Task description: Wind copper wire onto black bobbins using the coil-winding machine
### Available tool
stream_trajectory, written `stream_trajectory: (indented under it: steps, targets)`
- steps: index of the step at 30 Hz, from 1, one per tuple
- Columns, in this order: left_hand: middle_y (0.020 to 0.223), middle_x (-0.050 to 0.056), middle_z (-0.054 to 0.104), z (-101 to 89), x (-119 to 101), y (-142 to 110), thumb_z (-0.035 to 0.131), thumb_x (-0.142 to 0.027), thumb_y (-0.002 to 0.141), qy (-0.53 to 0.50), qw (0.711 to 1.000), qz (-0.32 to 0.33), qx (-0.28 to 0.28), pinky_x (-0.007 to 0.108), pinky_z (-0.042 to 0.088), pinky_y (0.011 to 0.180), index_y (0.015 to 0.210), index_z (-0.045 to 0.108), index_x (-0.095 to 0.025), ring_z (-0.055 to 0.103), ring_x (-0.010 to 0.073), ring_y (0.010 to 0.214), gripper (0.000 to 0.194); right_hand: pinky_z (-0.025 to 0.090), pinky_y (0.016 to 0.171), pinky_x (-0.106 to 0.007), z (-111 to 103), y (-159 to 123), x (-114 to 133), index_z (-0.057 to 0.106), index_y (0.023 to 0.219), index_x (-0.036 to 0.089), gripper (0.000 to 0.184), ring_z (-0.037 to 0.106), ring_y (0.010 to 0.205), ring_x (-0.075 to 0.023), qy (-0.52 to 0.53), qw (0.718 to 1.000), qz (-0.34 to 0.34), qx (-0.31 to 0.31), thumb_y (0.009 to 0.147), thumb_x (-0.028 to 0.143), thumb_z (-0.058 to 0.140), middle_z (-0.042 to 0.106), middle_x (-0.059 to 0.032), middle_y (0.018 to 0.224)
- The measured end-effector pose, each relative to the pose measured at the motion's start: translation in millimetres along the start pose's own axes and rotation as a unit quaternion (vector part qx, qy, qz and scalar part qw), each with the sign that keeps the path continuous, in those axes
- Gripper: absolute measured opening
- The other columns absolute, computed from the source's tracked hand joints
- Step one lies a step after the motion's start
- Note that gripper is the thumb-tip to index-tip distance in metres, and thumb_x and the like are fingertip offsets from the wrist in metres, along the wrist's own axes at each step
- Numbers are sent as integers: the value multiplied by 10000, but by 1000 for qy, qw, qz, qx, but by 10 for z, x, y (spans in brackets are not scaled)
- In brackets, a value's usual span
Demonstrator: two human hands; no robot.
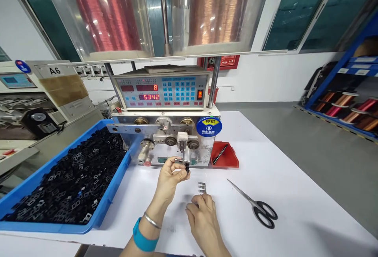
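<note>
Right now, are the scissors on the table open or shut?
Shut: the blades of the scissors lie together as one narrow point, and the black finger loops sit close side by side.

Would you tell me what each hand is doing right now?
Left hand: closed, pinching a small black bobbin.
Right hand: curled at a small pronged metal part; grip cannot be told.

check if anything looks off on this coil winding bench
Nothing looks spilled or damaged. The only oddity is a few pale pieces scattered among the black parts in the blue tray. They stand out against the rest, though they are too small to tell whether they differ in colour or just catch the light.
</note>
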State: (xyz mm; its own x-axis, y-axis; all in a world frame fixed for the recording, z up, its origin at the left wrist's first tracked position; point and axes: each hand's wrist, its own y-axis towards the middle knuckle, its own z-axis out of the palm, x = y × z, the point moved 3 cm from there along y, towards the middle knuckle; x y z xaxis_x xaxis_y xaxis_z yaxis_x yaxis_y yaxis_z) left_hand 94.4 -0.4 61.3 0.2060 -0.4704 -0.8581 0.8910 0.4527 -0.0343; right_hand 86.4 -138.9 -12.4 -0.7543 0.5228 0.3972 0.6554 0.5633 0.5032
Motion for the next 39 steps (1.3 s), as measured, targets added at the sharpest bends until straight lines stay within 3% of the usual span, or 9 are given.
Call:
stream_trajectory:
  steps: [2,4,8,12,18,31,34,37,39]
  targets:
    - [731,-59,638,-10,-2,17,824,-188,535,10,1000,13,18,282,528,678,962,577,-206,650,111,610,494,500,614,-290,-87,106,39,589,770,228,157,579,685,-172,74,997,-2,-28,799,91,518,623,-18,738]
    - [756,-44,654,-19,17,32,816,-172,541,10,999,28,30,264,514,684,959,587,-201,645,106,619,478,497,550,-229,-252,259,96,565,846,216,100,579,588,-125,137,986,8,-98,836,133,509,628,-5,714]
    - [662,-33,674,-34,102,50,797,-181,568,-21,998,41,31,228,484,634,968,577,-199,633,114,610,457,500,539,-196,-536,541,265,560,799,199,60,580,549,-96,152,959,-9,-240,829,148,546,618,4,670]
    - [618,-18,685,-44,166,51,789,-200,582,-38,998,29,35,207,459,578,993,570,-190,615,115,577,466,504,530,-196,-573,653,371,521,688,206,154,588,554,-99,144,953,-24,-267,811,122,560,603,7,627]
    - [613,-11,690,-69,205,75,795,-211,589,-45,998,24,40,202,460,583,990,574,-187,611,111,575,458,489,527,-195,-574,649,439,500,705,209,179,581,552,-93,121,948,-34,-293,797,74,573,585,17,607]
    - [656,-28,649,-104,263,82,770,-220,643,-48,998,2,40,184,465,594,1004,610,-198,593,86,589,396,487,513,-206,-558,742,465,514,708,211,187,559,521,-103,99,945,-46,-309,777,49,576,543,31,548]
    - [660,-29,654,-111,232,47,762,-230,642,-52,999,7,13,200,484,608,1041,614,-193,592,84,576,427,514,549,-229,-562,719,302,573,711,207,126,612,577,-127,174,952,-45,-247,790,110,584,616,1,600]
    - [790,-12,657,-154,160,-18,760,-251,626,-34,999,20,-35,284,528,703,1041,643,-195,637,119,659,434,498,454,-230,-604,711,-45,646,728,194,97,587,483,-119,317,943,46,-93,785,264,610,650,-12,625]
    - [876,-3,641,-195,120,-67,756,-264,622,-20,998,23,-62,315,539,706,1024,659,-208,651,135,687,418,415,326,-199,-721,724,-278,648,738,176,204,495,363,-83,413,889,179,-89,729,379,654,642,-8,602]
